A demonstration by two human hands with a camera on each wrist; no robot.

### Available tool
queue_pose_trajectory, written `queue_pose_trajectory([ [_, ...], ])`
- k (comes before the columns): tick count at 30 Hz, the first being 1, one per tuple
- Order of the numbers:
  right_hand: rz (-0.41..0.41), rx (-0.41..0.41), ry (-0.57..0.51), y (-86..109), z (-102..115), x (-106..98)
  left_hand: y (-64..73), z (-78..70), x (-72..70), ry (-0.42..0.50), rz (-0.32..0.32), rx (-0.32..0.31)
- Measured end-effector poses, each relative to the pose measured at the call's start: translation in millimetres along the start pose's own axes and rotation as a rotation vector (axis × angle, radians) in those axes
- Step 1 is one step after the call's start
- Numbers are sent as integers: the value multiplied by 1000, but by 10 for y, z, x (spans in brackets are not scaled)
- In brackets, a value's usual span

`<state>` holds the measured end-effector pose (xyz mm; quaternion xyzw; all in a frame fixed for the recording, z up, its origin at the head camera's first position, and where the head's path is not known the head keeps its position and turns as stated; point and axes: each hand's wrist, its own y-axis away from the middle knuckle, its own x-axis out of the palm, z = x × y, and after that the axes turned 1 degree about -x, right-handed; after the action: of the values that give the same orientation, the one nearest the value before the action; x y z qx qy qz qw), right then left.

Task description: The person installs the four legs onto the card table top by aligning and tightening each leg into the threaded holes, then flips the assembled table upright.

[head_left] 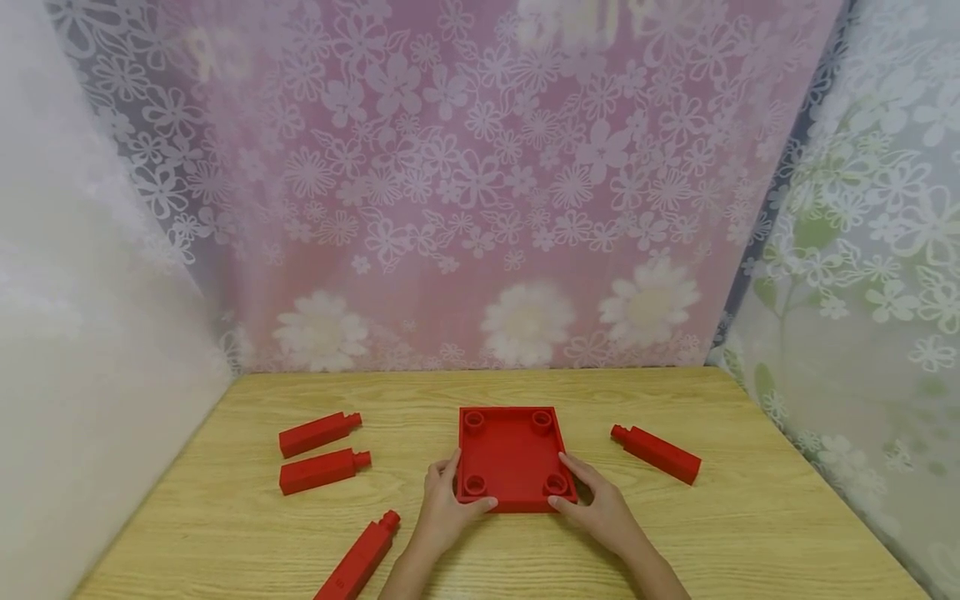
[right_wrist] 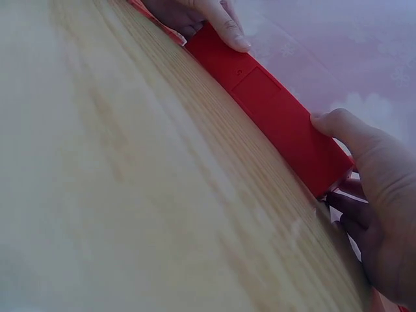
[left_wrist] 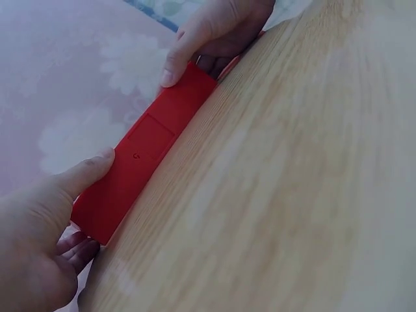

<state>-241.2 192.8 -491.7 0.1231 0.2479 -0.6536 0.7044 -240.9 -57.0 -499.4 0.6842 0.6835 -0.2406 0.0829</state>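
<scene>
A red square panel [head_left: 513, 458] with a raised rim and a round socket in each corner lies at the middle of the wooden table, open side up. My left hand [head_left: 444, 510] grips its near left corner, thumb on the front edge and fingers along the left side. At the near right corner my right hand [head_left: 603, 508] holds it the same way. In the left wrist view, the front wall of the panel [left_wrist: 146, 153] shows a recessed rectangle and a small mark, with a thumb near each end. The right wrist view shows the same wall [right_wrist: 266, 104] close to the tabletop.
Red square bars with pegged ends lie around: a far-left bar [head_left: 315, 434], another bar [head_left: 318, 472] just nearer, a front-left bar [head_left: 360, 560] beside my left forearm, and a right bar [head_left: 662, 455]. Flowered curtains [head_left: 480, 208] hang behind the wooden table [head_left: 750, 542].
</scene>
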Motion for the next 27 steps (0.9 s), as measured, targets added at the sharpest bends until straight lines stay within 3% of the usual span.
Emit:
queue_pose_trajectory([
  [6, 10, -7, -35, 5, 10, 3, 18, -37, -6, -34, -9, -33],
  [14, 8, -3, -19, 12, 9, -16, 53, -140, -90, -72, -8, -3],
  [21, 5, 3, -23, 23, 24, -26, 200, -257, -497, -27, 7, -33],
  [27, 1, 0, -20, 11, 11, 1, 445, -171, -932, -33, 30, -51],
])
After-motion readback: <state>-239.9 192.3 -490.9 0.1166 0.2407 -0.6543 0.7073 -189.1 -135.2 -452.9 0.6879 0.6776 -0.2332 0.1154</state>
